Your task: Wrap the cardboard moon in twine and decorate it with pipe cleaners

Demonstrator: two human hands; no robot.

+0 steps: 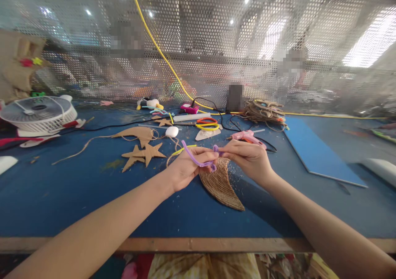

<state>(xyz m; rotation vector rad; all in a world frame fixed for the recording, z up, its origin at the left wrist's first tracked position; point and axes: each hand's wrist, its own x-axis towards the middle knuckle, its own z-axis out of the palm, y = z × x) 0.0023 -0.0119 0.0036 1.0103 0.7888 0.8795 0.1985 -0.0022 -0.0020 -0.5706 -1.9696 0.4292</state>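
My left hand (185,167) and my right hand (247,157) meet over the middle of the blue table, both pinched on a purple pipe cleaner (198,160) that bends between them. Its left end sticks up past my left thumb; its right end curls at my right fingertips. Just below the hands a twine-wrapped crescent shape (221,185) lies on the table, touching or nearly touching my left fingers.
Cardboard stars and a moon cutout (142,145) lie to the left, with a white fan (38,113) beyond. A pink glue gun (247,137), coloured pipe cleaners (207,124), a twine bundle (264,111) and a blue foam sheet (315,151) sit behind and right. A perforated metal screen (198,44) backs the table.
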